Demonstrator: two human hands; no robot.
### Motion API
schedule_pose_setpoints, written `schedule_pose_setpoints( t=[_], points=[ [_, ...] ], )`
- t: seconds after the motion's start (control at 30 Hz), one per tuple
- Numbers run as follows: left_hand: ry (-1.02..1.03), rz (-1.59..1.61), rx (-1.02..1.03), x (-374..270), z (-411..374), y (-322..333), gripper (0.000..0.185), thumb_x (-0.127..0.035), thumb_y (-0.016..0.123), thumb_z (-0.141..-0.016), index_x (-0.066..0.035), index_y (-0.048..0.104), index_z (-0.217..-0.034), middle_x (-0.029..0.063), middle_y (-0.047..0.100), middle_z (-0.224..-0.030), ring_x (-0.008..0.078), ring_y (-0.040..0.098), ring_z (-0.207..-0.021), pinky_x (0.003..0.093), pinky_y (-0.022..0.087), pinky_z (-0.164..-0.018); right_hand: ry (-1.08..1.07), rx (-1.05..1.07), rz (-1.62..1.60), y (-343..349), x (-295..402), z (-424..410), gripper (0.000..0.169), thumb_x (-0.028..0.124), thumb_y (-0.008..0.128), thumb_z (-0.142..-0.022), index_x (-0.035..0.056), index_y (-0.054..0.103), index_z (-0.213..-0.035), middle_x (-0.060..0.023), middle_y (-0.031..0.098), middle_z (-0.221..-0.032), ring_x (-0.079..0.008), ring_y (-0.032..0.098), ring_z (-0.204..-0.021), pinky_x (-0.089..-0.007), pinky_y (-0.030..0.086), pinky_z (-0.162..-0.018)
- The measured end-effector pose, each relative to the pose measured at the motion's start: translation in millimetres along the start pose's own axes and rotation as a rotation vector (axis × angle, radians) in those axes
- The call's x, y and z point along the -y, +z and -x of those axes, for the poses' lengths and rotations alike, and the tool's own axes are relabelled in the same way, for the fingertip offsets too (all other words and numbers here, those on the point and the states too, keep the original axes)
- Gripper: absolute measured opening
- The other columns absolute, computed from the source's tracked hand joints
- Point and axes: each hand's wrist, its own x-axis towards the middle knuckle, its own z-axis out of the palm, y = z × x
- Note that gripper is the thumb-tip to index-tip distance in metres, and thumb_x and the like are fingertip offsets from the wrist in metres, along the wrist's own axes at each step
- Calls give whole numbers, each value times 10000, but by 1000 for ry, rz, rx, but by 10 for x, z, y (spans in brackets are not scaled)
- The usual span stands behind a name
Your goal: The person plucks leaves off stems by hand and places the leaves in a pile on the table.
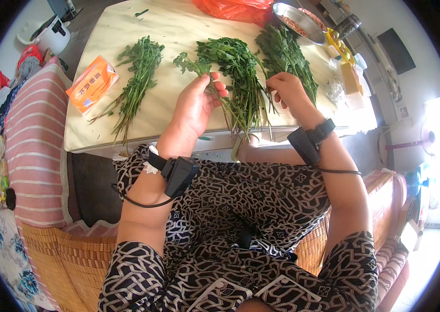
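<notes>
My left hand [194,103] holds a sprig of leafy greens [189,64] between thumb and fingers, its leaves pointing up and left. Beside it, the middle bunch of greens [239,74] lies with its stems towards me, reaching the table's near edge. My right hand [292,91] is at the right side of that bunch, with thumb and forefinger pinched on a thin green stem [263,72]. A smaller bunch of greens [142,66] rests to the left. Partly behind my right hand lies a darker leafy bunch [286,58].
An orange tissue pack [93,84] is on the marble-patterned table [104,134] at left. Towards the back are a red plastic bag [239,11] and a steel bowl [315,33] of reddish pieces. Boxes [351,84] and crumpled clear plastic [335,90] stand at the right edge.
</notes>
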Motion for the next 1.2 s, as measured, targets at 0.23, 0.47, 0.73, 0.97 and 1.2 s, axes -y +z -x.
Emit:
schedule_pose_setpoints(
  t=[0.23, 0.47, 0.73, 0.97, 1.2],
  points=[
    [-20, 5, 38, 28, -22, -43, 232, -286, 489, -942, -104, 564, -1065, 24, 603, -877, 180, 584, -834, 317, 440, -766, -42, 68, -170, -46, 12, 63, 173, 133, 636, -807, -5, 639, -912, -16, 587, -680, -71, 485, -499, -223, 348, -365],
    [-33, 6, 14, 14, -3, -11, 230, -284, 489, -944, -99, 569, -1055, 26, 602, -881, 176, 581, -834, 317, 438, -768, -11, 96, -167, -60, 55, 67, 155, 128, 643, -812, -3, 640, -893, 3, 540, -620, -69, 471, -491, -216, 346, -364],
    [-33, 4, 19, 28, -15, -30, 244, -292, 489, -943, -100, 572, -1069, 21, 599, -883, 175, 578, -839, 317, 427, -774, -67, 58, -297, -74, 155, 104, 144, 133, 624, -834, 11, 631, -911, 12, 548, -691, -64, 492, -552, -211, 369, -400],
    [-42, -11, -7, 34, -19, -10, 256, -303, 496, -942, -100, 573, -1078, 11, 588, -884, 166, 563, -843, 316, 413, -773, -235, -14, -318, -42, 286, 150, 175, 150, 621, -850, 12, 617, -958, 17, 557, -715, -51, 505, -600, -192, 392, -462],
    [-22, -36, -8, 39, -10, 11, 282, -308, 497, -953, -83, 568, -1108, 9, 584, -881, 158, 560, -837, 310, 412, -761, -322, -87, -320, -55, 378, 211, 179, 167, 610, -861, 34, 613, -980, 7, 619, -799, -54, 533, -698, -201, 422, -574]
  ],
)
